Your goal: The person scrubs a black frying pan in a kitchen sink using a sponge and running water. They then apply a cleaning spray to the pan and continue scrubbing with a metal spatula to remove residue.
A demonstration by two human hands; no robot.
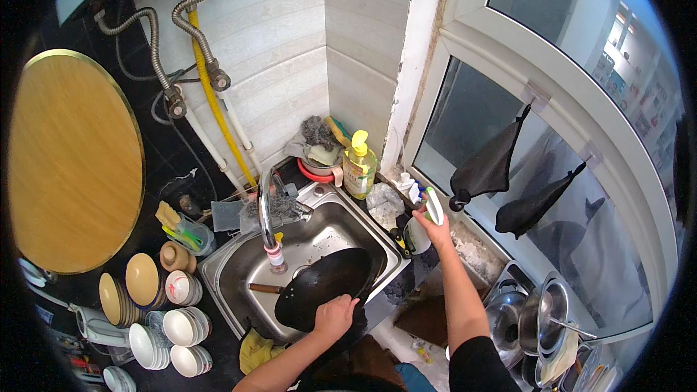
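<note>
A black wok (pixel 319 283) with a short wooden handle (pixel 266 288) leans tilted in the stainless steel sink (pixel 250 265). My left hand (pixel 337 317) is closed on the wok's near rim. Off to the right of the sink, my right hand (pixel 434 231) grips a white and green handle (pixel 434 207); what its lower end is like I cannot make out. Just below that hand stands a whitish container (pixel 417 237), partly covered by it. The chrome faucet (pixel 265 207) reaches over the sink, its spout above the basin beside the wok.
Stacked bowls (pixel 185 327) and a wooden jar (pixel 176 256) crowd the left counter. A yellow soap bottle (pixel 359 170) and a red basin (pixel 317 174) with scrubbers fill the back corner. A yellow cloth (pixel 258 352) lies at the sink's near-left edge. Metal pots (pixel 548 312) stand at right.
</note>
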